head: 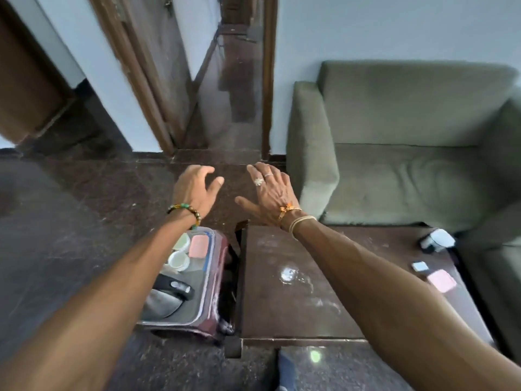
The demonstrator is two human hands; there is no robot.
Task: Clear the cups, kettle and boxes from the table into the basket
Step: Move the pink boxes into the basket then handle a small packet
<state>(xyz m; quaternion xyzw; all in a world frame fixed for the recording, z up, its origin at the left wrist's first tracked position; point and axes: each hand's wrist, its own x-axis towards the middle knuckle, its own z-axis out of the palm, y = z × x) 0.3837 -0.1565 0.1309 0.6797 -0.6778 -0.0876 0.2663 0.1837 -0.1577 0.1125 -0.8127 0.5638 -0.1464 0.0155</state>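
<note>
Both hands are raised in front of me above the floor, holding nothing. My left hand has loosely spread fingers and my right hand is flat with straight fingers. A clear basket stands on the floor left of the dark wooden table. Inside it lie a steel kettle with a black handle, two pale cups and a pink box. On the table's right side sit another pink box, a small white box and a white and black object.
A green sofa stands behind and to the right of the table. An open doorway with wooden frames leads away straight ahead. The floor is dark polished stone.
</note>
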